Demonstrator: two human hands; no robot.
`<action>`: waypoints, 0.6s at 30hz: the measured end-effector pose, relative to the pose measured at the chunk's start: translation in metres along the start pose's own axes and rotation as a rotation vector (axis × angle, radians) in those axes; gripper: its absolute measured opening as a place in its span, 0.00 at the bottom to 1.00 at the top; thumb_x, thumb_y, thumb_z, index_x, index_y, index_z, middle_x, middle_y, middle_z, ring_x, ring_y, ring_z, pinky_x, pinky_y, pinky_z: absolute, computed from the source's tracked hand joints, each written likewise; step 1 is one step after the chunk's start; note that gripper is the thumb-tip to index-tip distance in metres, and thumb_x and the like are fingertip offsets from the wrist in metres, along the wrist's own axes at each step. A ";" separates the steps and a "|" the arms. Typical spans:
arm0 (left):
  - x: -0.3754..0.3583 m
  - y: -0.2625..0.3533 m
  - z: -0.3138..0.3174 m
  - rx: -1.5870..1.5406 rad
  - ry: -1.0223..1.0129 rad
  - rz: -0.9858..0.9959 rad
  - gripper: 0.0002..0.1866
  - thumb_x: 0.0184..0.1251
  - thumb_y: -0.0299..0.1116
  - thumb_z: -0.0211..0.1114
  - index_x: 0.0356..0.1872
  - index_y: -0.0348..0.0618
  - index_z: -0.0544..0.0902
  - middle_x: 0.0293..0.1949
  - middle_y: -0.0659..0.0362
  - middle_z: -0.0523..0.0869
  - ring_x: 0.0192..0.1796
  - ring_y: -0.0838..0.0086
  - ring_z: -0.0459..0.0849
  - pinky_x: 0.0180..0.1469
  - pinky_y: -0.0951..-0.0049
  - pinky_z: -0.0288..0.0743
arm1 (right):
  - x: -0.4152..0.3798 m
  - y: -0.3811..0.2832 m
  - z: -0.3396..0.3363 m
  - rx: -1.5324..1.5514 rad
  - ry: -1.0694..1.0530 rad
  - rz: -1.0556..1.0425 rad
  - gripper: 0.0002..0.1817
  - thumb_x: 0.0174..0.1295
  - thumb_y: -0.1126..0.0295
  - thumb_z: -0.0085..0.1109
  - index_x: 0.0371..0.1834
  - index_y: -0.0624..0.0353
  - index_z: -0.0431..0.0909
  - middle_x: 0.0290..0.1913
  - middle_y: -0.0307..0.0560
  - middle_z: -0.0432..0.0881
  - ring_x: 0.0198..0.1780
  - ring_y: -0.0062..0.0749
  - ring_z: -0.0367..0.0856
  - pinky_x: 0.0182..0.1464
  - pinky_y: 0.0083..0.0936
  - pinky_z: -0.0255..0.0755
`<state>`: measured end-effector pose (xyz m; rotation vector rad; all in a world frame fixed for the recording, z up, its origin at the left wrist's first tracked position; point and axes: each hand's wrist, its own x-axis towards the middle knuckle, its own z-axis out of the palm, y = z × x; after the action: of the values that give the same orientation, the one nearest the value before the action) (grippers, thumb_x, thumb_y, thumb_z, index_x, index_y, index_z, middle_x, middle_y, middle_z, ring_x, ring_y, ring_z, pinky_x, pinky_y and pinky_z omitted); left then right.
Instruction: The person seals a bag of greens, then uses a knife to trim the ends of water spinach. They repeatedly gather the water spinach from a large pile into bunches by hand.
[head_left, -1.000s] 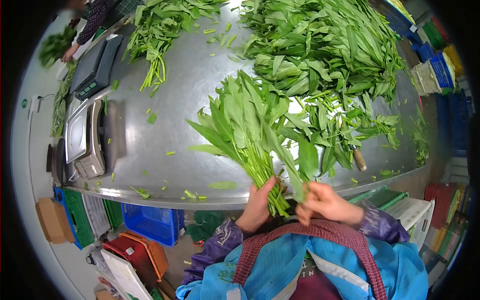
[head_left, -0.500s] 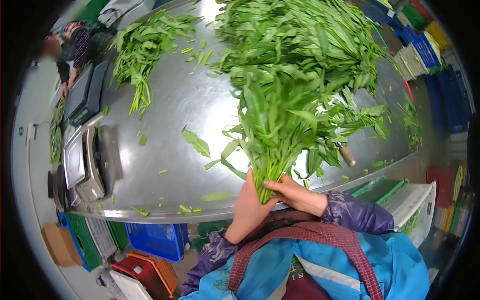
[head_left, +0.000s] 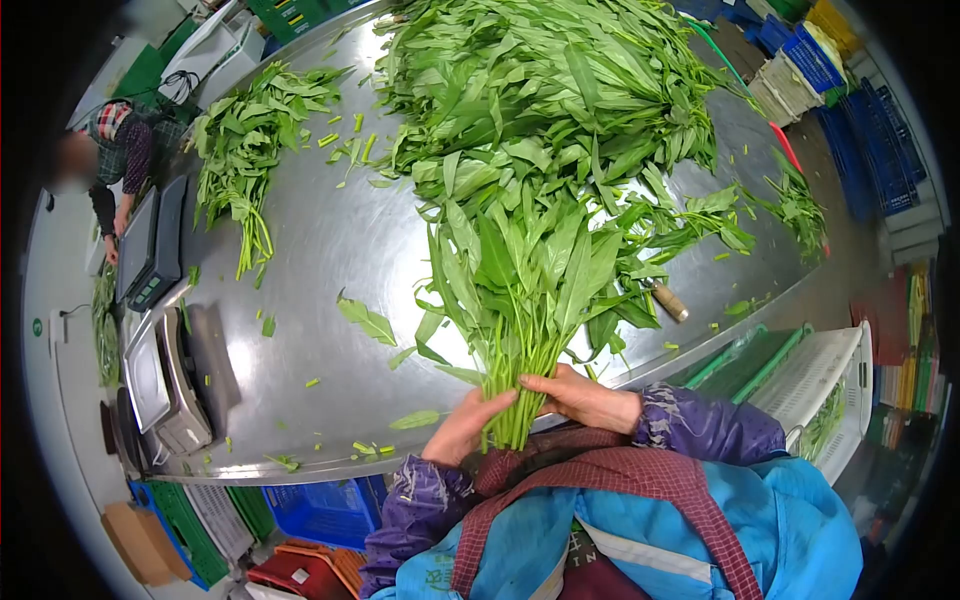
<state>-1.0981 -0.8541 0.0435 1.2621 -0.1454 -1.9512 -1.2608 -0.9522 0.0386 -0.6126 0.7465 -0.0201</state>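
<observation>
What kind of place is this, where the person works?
Probably a vegetable packing room: a metal table with a big pile of greens, scales at its side, and plastic crates below.

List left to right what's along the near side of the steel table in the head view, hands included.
Silver scale with rectangular pan → upper loose pointed green leaf → left hand → upright bunch of long-leaved greens → right hand → brown wooden handle
</observation>
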 end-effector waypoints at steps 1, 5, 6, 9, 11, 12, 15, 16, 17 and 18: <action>-0.001 -0.001 0.001 -0.002 0.002 -0.002 0.20 0.63 0.37 0.60 0.52 0.34 0.72 0.41 0.57 0.81 0.41 0.76 0.79 0.42 0.77 0.74 | 0.000 0.000 0.001 -0.045 0.033 0.007 0.22 0.63 0.58 0.54 0.56 0.57 0.69 0.48 0.40 0.76 0.48 0.26 0.75 0.47 0.28 0.73; -0.009 0.004 0.015 0.118 -0.109 0.149 0.20 0.59 0.32 0.63 0.51 0.35 0.73 0.39 0.58 0.81 0.39 0.75 0.80 0.41 0.76 0.74 | 0.000 0.005 -0.003 -0.164 0.022 -0.088 0.20 0.64 0.59 0.52 0.54 0.59 0.69 0.44 0.40 0.77 0.44 0.24 0.75 0.42 0.27 0.74; -0.012 0.006 0.018 0.158 -0.132 0.184 0.20 0.58 0.30 0.64 0.50 0.35 0.74 0.38 0.58 0.82 0.39 0.74 0.80 0.42 0.76 0.74 | -0.001 0.003 -0.002 -0.192 -0.003 -0.086 0.19 0.64 0.60 0.52 0.54 0.59 0.69 0.43 0.39 0.77 0.43 0.22 0.75 0.40 0.27 0.73; -0.013 0.001 0.011 0.246 -0.114 0.173 0.17 0.55 0.28 0.65 0.47 0.36 0.76 0.37 0.58 0.82 0.38 0.76 0.80 0.41 0.76 0.73 | 0.001 0.003 0.003 -0.243 -0.057 -0.104 0.18 0.64 0.64 0.51 0.53 0.62 0.69 0.45 0.41 0.77 0.45 0.21 0.74 0.44 0.25 0.71; -0.020 0.006 0.018 0.267 -0.046 0.247 0.17 0.55 0.28 0.65 0.46 0.36 0.77 0.36 0.59 0.82 0.38 0.77 0.79 0.40 0.76 0.73 | 0.001 -0.009 0.020 -0.288 -0.059 -0.182 0.17 0.63 0.69 0.52 0.53 0.63 0.68 0.47 0.44 0.76 0.49 0.24 0.72 0.49 0.23 0.68; -0.028 0.010 0.017 0.300 0.001 0.288 0.16 0.54 0.28 0.65 0.45 0.36 0.78 0.35 0.59 0.82 0.37 0.78 0.79 0.40 0.76 0.72 | 0.005 -0.011 0.020 -0.384 -0.128 -0.167 0.18 0.61 0.70 0.53 0.54 0.64 0.68 0.49 0.45 0.75 0.52 0.25 0.71 0.51 0.24 0.67; -0.055 0.037 -0.001 0.329 0.064 0.541 0.16 0.53 0.28 0.66 0.44 0.36 0.78 0.35 0.60 0.82 0.36 0.79 0.77 0.40 0.77 0.72 | 0.016 -0.011 0.024 -0.433 -0.266 -0.207 0.35 0.53 0.71 0.61 0.64 0.62 0.55 0.55 0.47 0.71 0.57 0.32 0.68 0.57 0.26 0.64; -0.070 0.054 -0.012 0.405 0.173 0.566 0.15 0.53 0.31 0.66 0.42 0.36 0.79 0.34 0.60 0.83 0.35 0.79 0.77 0.38 0.76 0.72 | 0.020 -0.011 0.024 -0.639 -0.309 -0.238 0.38 0.52 0.70 0.62 0.65 0.61 0.53 0.56 0.49 0.70 0.58 0.33 0.68 0.57 0.27 0.64; -0.085 0.070 -0.025 0.462 0.307 0.609 0.16 0.53 0.32 0.66 0.41 0.35 0.79 0.33 0.60 0.83 0.34 0.79 0.77 0.38 0.75 0.72 | 0.024 -0.012 0.022 -0.842 -0.342 -0.277 0.41 0.51 0.69 0.64 0.66 0.59 0.50 0.56 0.51 0.70 0.59 0.35 0.67 0.57 0.27 0.64; -0.100 0.084 -0.040 0.518 0.433 0.647 0.16 0.52 0.33 0.67 0.41 0.35 0.79 0.33 0.59 0.83 0.34 0.78 0.78 0.38 0.75 0.73 | 0.031 -0.005 0.016 -1.023 -0.388 -0.343 0.41 0.50 0.64 0.65 0.66 0.57 0.53 0.54 0.52 0.72 0.56 0.39 0.69 0.55 0.29 0.65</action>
<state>-1.0000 -0.8325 0.1367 1.6727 -0.7710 -1.0862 -1.2264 -0.9551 0.0314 -1.6619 0.2165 0.1713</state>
